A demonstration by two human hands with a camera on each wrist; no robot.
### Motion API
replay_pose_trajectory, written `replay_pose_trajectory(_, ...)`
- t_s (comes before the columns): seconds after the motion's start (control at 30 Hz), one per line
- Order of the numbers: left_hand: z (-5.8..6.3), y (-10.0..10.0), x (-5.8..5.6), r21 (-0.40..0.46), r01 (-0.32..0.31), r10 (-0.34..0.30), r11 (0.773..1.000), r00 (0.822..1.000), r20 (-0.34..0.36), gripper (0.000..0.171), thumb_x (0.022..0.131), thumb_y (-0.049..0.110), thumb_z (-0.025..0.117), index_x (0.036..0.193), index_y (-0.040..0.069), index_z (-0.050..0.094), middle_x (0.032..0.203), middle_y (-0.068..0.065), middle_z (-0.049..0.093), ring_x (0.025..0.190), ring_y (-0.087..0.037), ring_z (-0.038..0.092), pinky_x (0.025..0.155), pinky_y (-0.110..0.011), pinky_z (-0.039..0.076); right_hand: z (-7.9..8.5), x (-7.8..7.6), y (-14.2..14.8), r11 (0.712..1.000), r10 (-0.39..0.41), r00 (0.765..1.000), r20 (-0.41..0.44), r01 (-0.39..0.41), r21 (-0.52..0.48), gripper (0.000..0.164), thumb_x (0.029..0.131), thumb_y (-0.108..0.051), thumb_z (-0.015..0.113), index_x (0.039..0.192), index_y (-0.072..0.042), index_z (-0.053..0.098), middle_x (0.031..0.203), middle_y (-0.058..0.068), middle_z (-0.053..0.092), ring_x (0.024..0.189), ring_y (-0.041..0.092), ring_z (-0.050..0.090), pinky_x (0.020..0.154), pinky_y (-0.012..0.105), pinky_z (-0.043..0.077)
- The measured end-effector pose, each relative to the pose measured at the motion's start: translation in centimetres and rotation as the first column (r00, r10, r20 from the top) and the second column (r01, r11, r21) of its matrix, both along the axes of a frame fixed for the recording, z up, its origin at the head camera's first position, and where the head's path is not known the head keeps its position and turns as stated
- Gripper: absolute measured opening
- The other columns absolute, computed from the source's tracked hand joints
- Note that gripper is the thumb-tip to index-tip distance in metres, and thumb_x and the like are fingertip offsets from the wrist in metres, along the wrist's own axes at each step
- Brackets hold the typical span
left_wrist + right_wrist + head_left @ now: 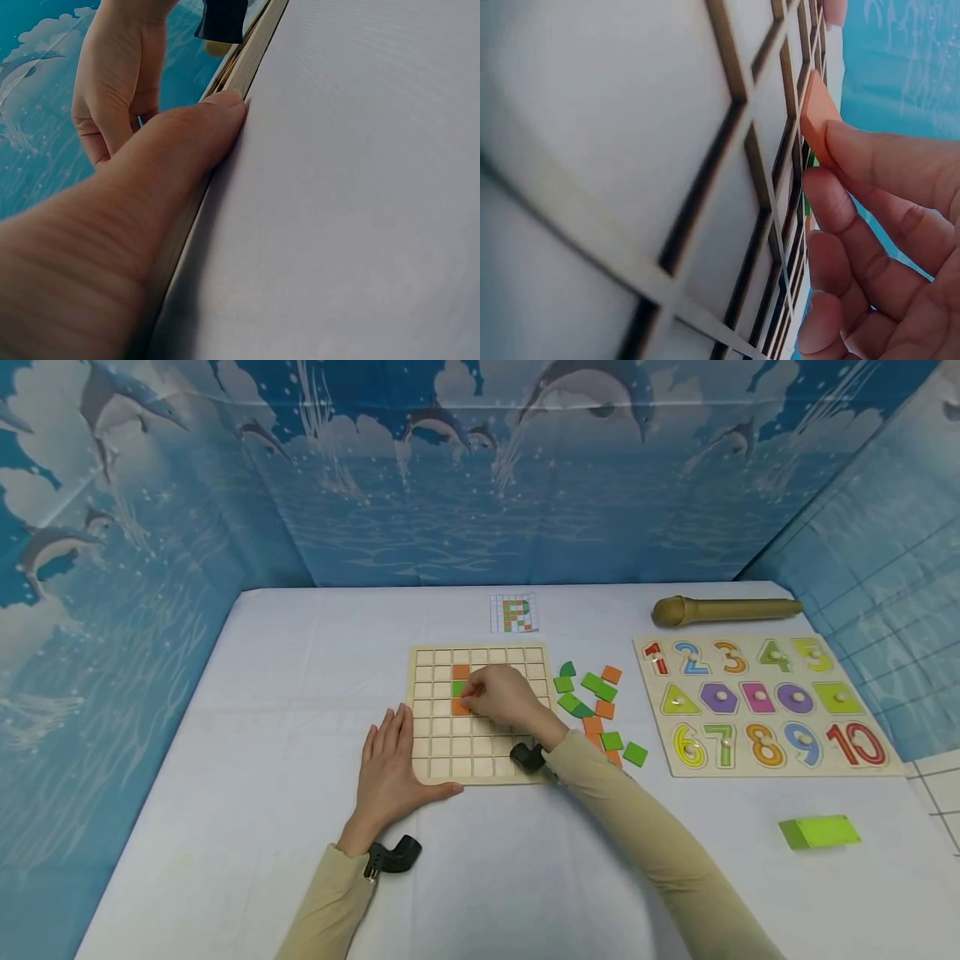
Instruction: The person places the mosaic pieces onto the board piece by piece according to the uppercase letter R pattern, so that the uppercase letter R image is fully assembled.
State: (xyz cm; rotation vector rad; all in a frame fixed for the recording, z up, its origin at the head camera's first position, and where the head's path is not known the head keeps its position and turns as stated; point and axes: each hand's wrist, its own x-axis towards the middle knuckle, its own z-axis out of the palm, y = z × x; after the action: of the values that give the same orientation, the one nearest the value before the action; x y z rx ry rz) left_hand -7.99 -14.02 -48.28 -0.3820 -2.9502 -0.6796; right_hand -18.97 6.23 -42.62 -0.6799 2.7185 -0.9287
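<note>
A wooden grid board [442,749] lies flat on the white table. My right hand [504,697] is over it, pinching an orange square tile [821,112] between thumb and forefinger; the right wrist view shows this tile tilted against the grid. In the same column, another orange tile [461,672] and a green tile [459,688] sit in cells above it. My left hand [390,777] has its fingers straight along the board's left edge, and its thumb [217,112] touches the near edge.
Loose green and orange tiles [606,709] lie right of the board. A pattern card [514,613] is behind it. Farther right are a number puzzle [772,706], a brown microphone-shaped object [727,611] and a lime-green block [819,832].
</note>
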Motion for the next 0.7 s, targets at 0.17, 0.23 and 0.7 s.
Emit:
replay_pose_trajectory(0.17, 0.1, 0.0, 0.0, -0.004, -0.003, 0.003, 1.000, 1.000, 0.009, 0.128, 0.061, 0.073, 0.070, 0.150, -0.002, 0.015, 0.155, -0.015, 0.015, 0.143, -0.028, 0.007, 0.112, -0.045, 0.003, 0.1, -0.2, 0.0, 1.000, -0.009, 1.000, 0.019, 0.009, 0.012, 0.009, 0.084, -0.016, 0.074, 0.075, -0.011, 0.072, 0.069, -0.004, 0.063, 0.064, 0.013, 0.054, 0.060, 0.028, 0.044)
replay_pose_trajectory(0.23, 0.1, 0.0, 0.0, -0.001, -0.004, 0.004, 1.000, 1.000, 0.000, 0.128, 0.061, 0.072, 0.071, 0.149, -0.003, 0.016, 0.155, -0.016, 0.016, 0.142, -0.029, 0.008, 0.112, -0.045, 0.003, 0.2, -0.2, 0.0, 1.000, -0.006, 1.000, 0.025, 0.005, 0.018, 0.009, 0.084, -0.016, 0.074, 0.076, -0.011, 0.072, 0.069, -0.004, 0.063, 0.064, 0.013, 0.055, 0.061, 0.028, 0.044)
replay_pose_trajectory(0.7, 0.0, 0.0, -0.1, 0.019, 0.003, -0.003, 1.000, 1.000, -0.001, 0.128, 0.061, 0.071, 0.071, 0.149, -0.004, 0.017, 0.155, -0.017, 0.017, 0.142, -0.029, 0.008, 0.112, -0.045, 0.003, 0.2, -0.2, 3.8, 0.994, 0.003, 0.996, -0.088, -0.013, -0.112, 0.012, 0.089, -0.021, 0.069, 0.092, -0.010, 0.074, 0.081, -0.002, 0.065, 0.071, 0.015, 0.054, 0.066, 0.032, 0.045)
